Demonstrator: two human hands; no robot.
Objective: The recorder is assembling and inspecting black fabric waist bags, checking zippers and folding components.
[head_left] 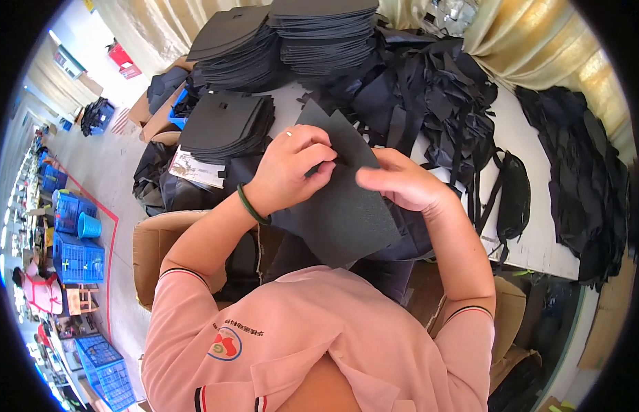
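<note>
A dark grey, stiff-looking sheet (347,213) is held up before my chest, tilted, with its pointed corners at the top. My right hand (407,182) grips its right edge, thumb on the near face and fingers behind. At the sheet's upper left, my left hand (295,165) has its fingers curled and pressed together against it. Whether those fingertips pinch the sheet itself or a small piece at it is hidden. Black cloth (282,216) lies beneath the sheet, over my lap and the table's near edge.
Tall stacks of black sheets (326,41) stand at the back, with a lower stack (223,127) left of my hands. Loose black fabric pieces (450,103) heap up behind, and more fabric (573,172) hangs at the far right. An open cardboard box (151,254) sits by my left elbow.
</note>
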